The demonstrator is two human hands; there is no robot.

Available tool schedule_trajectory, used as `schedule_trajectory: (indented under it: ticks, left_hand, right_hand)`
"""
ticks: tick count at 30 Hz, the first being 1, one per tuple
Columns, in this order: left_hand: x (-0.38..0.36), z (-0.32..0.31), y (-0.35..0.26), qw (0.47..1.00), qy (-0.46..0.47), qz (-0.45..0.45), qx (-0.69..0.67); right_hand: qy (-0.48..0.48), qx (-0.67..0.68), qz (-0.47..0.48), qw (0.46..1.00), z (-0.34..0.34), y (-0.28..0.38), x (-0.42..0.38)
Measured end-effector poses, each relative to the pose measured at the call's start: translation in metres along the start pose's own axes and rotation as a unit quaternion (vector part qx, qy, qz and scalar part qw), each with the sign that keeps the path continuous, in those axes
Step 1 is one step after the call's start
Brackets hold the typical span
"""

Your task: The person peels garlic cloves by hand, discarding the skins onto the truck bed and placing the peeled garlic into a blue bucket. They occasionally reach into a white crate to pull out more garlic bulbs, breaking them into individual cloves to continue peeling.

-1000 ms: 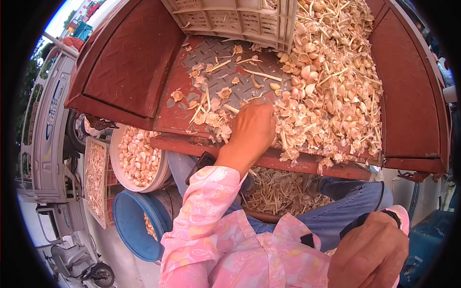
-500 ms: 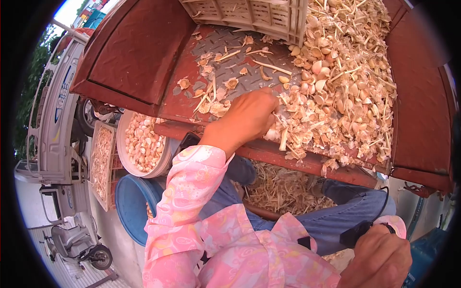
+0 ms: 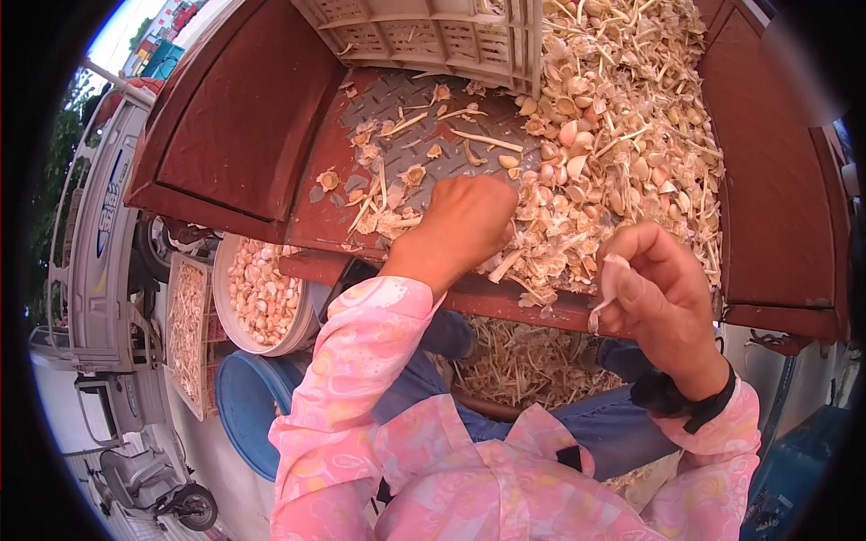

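My right hand (image 3: 663, 311) is raised over the front edge of the red truck bed. Between its thumb and fingers is a garlic clove (image 3: 611, 281) with a bit of papery skin hanging down. My left hand (image 3: 465, 216) is closed, back upward, at the left side of the heap of garlic cloves and skins (image 3: 622, 153); its fingertips are hidden, so what they hold cannot be made out. Under it and to its left, dry stalks and skins (image 3: 397, 194) lie scattered on the metal bed floor (image 3: 406, 90).
A pale plastic crate (image 3: 442, 41) stands on the bed behind my left hand. Below the bed's left edge are a white bucket of cloves (image 3: 266, 293), a blue bucket (image 3: 239, 406) and a crate of garlic (image 3: 188, 325). Stalks and husks (image 3: 523, 356) cover the ground between my legs.
My right hand has come up from low at the right to the bed's edge, with a clove now showing in it. My left hand stays closed in nearly the same place.
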State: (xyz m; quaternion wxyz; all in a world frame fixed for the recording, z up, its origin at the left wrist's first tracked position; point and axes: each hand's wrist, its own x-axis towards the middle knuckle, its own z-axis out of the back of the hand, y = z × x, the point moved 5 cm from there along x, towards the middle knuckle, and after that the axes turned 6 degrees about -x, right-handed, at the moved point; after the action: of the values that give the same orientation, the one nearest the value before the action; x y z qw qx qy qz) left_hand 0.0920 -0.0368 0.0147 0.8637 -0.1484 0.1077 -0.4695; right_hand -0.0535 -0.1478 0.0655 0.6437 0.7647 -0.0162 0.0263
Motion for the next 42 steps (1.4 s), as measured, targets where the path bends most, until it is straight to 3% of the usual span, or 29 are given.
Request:
schedule_trajectory:
  ticks: [1,5,8,9,11,12,14,18,21,24,27,30,31,33,35,37,38,39,41,42]
  left_hand:
    - [0.002,0.0,0.0,1.0,0.003,0.004,0.004]
    - [0.005,-0.002,0.005,0.999,0.006,0.03,-0.011]
    - [-0.003,0.007,0.016,0.987,-0.068,0.061,-0.13]
    - [-0.007,0.008,0.018,0.95,-0.076,0.102,-0.286]
    - [-0.025,0.007,0.012,0.799,-0.082,0.176,-0.569]
    - [-0.032,0.007,0.002,0.747,-0.066,0.162,-0.642]
    - [-0.041,-0.003,-0.011,0.659,-0.058,0.147,-0.735]
    - [-0.048,-0.032,-0.031,0.484,-0.048,0.125,-0.865]
    - [-0.049,-0.056,-0.064,0.256,-0.03,0.175,-0.95]
    - [-0.055,-0.075,-0.069,0.174,-0.037,0.182,-0.967]
    - [-0.055,-0.086,-0.053,0.127,-0.06,0.15,-0.979]
    - [-0.069,-0.061,-0.023,0.058,-0.062,0.135,-0.987]
    - [-0.09,-0.026,0.009,0.021,-0.102,0.091,-0.99]
    - [-0.128,0.013,0.061,0.073,-0.192,0.066,-0.976]
    - [-0.177,0.04,0.129,0.222,-0.288,0.042,-0.93]
    - [-0.227,0.054,0.192,0.357,-0.46,0.142,-0.8]
    - [-0.253,0.05,0.232,0.39,-0.494,0.192,-0.753]
    - [-0.28,0.038,0.275,0.421,-0.524,0.24,-0.7]
    - [-0.325,0.002,0.347,0.407,-0.502,0.297,-0.703]
    - [-0.337,-0.009,0.363,0.4,-0.49,0.326,-0.703]
  right_hand:
    - [-0.053,0.13,-0.115,0.983,0.019,-0.023,0.007]
    - [-0.13,0.16,-0.127,0.97,0.048,-0.05,0.018]
    - [-0.143,0.132,-0.127,0.973,0.05,-0.052,0.02]
    - [-0.141,0.123,-0.128,0.974,0.05,-0.052,0.021]
    - [-0.137,0.108,-0.13,0.976,0.048,-0.051,0.024]
    - [-0.139,0.106,-0.129,0.976,0.046,-0.051,0.026]
    - [-0.146,0.098,-0.131,0.976,0.039,-0.049,0.028]
    - [-0.162,-0.015,-0.033,0.986,0.024,-0.039,0.032]
    - [-0.119,-0.282,0.124,0.944,-0.003,-0.026,0.023]
    - [0.062,-0.554,0.212,0.803,-0.035,-0.018,0.022]
    - [0.083,-0.556,0.246,0.79,-0.039,-0.013,0.024]
    - [0.028,-0.583,0.173,0.793,-0.011,-0.026,0.05]
    - [0.069,-0.625,0.167,0.76,-0.013,-0.037,0.048]
    - [0.147,-0.699,0.153,0.683,-0.017,-0.057,0.041]
    - [0.18,-0.703,0.13,0.676,-0.029,-0.057,0.031]
    - [0.186,-0.708,0.132,0.669,-0.036,-0.056,0.025]
    - [0.18,-0.728,0.14,0.647,-0.035,-0.055,0.022]
    - [0.177,-0.703,0.155,0.671,-0.032,-0.05,0.02]
    - [0.172,-0.65,0.184,0.717,-0.023,-0.041,0.019]
    - [0.118,-0.633,0.148,0.751,-0.014,-0.035,0.024]
